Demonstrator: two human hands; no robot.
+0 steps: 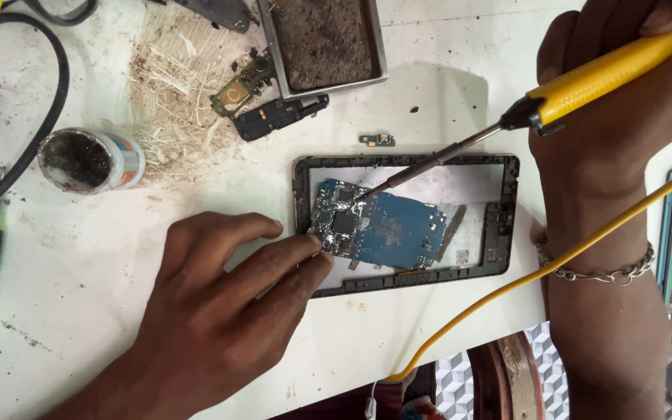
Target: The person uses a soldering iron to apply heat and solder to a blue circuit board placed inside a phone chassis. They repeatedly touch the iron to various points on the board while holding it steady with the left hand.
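Board point(386, 227) sits inside the black phone frame point(507, 225) on the white surface point(79, 264). L hand point(219, 311): fingers pinch the board's near-left edge, w/ thumb and forefinger closed on it. R hand point(608, 117) is clenched round the yellow soldering iron point(585, 82), tip down on the board's top-left corner, just above the black chip. Risk as I judge it: hot tip lies close to my L fingers, so a slip burns them or bridges pads. Yellow cord point(523, 284) crossing the frame's right side could tug the iron off.
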